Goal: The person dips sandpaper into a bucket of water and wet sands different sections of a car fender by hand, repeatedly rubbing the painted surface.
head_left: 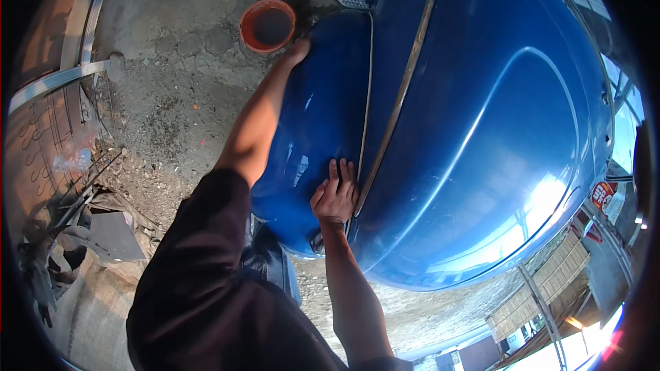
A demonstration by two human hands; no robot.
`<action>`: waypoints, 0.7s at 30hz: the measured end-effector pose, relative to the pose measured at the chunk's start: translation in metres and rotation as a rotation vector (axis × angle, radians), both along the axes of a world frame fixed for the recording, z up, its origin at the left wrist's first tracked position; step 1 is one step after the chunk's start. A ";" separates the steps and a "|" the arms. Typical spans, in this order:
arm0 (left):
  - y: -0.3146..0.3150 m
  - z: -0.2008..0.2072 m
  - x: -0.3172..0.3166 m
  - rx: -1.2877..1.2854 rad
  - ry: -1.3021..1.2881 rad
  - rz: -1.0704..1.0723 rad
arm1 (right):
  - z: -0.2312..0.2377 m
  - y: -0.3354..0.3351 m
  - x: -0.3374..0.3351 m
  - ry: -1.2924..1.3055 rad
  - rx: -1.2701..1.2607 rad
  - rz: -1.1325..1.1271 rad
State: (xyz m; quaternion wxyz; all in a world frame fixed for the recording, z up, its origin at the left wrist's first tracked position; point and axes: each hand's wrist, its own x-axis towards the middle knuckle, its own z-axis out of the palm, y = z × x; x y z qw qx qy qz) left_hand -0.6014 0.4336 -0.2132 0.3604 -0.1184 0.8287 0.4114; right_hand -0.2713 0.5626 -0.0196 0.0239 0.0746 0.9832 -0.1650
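Note:
A rounded blue car fender [320, 103] curves in front of me, beside the larger glossy blue car body panel [474, 137]. My right hand [337, 196] lies palm down on the near part of the fender, fingers spread, by the seam between the two panels. Further off, my left hand [300, 50] is at the fender's far outer edge. Its fingers are mostly out of sight, so their pose is unclear. A worn strip [405, 89] runs along the seam. Pale glints show on the fender's side.
An orange bucket [245, 27] with dark contents stands on the rough concrete floor [172, 0], just past my left hand. Crumpled sacking [96, 302] and scraps lie at the lower left. Metal rails [62, 86] stand at the left, and a woven panel [543, 282] at the lower right.

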 end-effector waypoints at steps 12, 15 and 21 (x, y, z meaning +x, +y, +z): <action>-0.015 0.176 0.278 -0.223 0.520 -0.103 | 0.004 -0.002 0.004 -0.015 -0.018 -0.014; -0.007 0.175 0.267 -0.237 0.543 -0.110 | -0.001 0.003 0.009 -0.021 0.015 -0.023; 0.038 0.092 0.012 -0.334 0.512 -0.570 | 0.005 -0.017 -0.009 -0.009 -0.010 0.013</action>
